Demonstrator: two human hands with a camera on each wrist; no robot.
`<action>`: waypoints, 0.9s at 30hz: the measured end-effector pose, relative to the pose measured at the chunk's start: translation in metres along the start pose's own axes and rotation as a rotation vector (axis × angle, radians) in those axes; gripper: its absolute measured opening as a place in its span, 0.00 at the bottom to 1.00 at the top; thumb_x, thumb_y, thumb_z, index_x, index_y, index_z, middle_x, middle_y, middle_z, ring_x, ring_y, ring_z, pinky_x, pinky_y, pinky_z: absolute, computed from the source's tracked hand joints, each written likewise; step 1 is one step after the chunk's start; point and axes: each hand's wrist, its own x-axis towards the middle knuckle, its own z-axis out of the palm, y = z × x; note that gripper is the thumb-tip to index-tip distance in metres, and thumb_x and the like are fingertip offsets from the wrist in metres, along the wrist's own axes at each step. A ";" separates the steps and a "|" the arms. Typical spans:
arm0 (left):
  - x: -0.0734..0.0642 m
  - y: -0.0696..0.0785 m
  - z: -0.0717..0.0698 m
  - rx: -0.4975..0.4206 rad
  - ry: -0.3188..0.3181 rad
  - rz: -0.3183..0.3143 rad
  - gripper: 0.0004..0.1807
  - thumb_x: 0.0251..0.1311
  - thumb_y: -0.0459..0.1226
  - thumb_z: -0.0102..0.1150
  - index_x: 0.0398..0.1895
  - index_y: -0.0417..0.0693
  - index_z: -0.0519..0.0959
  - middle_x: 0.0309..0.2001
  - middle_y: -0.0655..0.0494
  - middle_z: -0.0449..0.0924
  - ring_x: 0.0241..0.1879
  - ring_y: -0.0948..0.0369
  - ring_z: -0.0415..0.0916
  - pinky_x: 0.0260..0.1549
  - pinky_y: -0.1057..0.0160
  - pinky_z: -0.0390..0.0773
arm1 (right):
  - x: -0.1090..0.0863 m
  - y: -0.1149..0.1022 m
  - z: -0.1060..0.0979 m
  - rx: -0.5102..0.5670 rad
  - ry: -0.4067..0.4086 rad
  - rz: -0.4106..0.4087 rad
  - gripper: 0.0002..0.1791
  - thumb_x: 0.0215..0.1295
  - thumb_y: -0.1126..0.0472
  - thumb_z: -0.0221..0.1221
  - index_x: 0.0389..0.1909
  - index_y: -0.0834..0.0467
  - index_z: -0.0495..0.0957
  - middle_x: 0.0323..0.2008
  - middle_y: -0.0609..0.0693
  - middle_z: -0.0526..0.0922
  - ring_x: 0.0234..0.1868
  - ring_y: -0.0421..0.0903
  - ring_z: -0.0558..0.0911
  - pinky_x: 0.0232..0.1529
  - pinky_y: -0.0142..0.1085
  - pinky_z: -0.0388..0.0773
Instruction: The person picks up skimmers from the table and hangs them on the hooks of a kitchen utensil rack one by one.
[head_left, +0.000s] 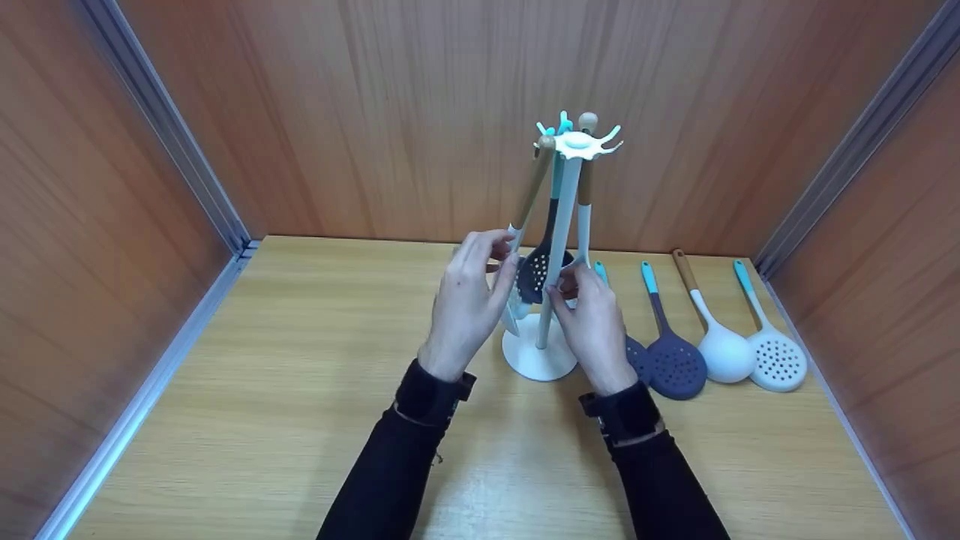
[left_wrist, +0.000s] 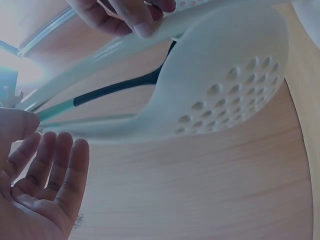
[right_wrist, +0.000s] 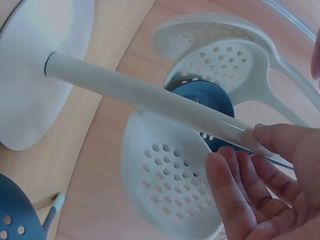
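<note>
A white utensil stand [head_left: 563, 225] with a hooked top rises from a round base. My left hand [head_left: 469, 289] pinches a white slotted skimmer [left_wrist: 230, 55] by its neck, below the brown handle; its other fingers are loosely extended. This skimmer hangs tilted at the stand's left. My right hand [head_left: 592, 322] holds the stand's pole low down, thumb on one side and fingertips on the other. Behind the pole hang a dark slotted skimmer [head_left: 534, 276] with a teal handle and a white slotted skimmer [right_wrist: 167, 175]. Fingers partly hide the hanging heads in the head view.
To the right on the wooden table [head_left: 262, 390] lie a dark slotted skimmer [head_left: 677, 367], another dark one [head_left: 637, 360] partly behind my right hand, a white ladle [head_left: 727, 355] and a white slotted skimmer [head_left: 778, 360]. Wood panels [head_left: 450, 112] enclose the back and sides.
</note>
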 end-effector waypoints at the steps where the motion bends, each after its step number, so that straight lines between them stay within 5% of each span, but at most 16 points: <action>1: -0.001 0.001 0.001 -0.002 0.001 0.009 0.18 0.87 0.35 0.66 0.73 0.44 0.83 0.59 0.47 0.87 0.59 0.54 0.89 0.62 0.58 0.95 | 0.000 0.001 0.000 -0.002 0.000 -0.009 0.15 0.84 0.62 0.72 0.64 0.60 0.83 0.55 0.60 0.91 0.57 0.59 0.95 0.59 0.54 0.97; 16: -0.004 0.008 0.032 -0.060 -0.136 -0.002 0.23 0.89 0.35 0.64 0.80 0.42 0.77 0.70 0.43 0.84 0.66 0.52 0.92 0.67 0.62 0.92 | 0.001 -0.001 -0.017 0.016 0.070 -0.048 0.11 0.86 0.62 0.70 0.62 0.58 0.87 0.54 0.58 0.92 0.55 0.57 0.95 0.58 0.54 0.98; 27: 0.000 0.006 0.051 0.028 -0.182 -0.016 0.28 0.91 0.37 0.61 0.87 0.41 0.72 0.79 0.42 0.80 0.77 0.49 0.85 0.77 0.55 0.87 | 0.002 0.000 -0.037 0.031 0.148 -0.090 0.10 0.86 0.62 0.69 0.60 0.62 0.88 0.50 0.61 0.92 0.52 0.58 0.93 0.56 0.53 0.96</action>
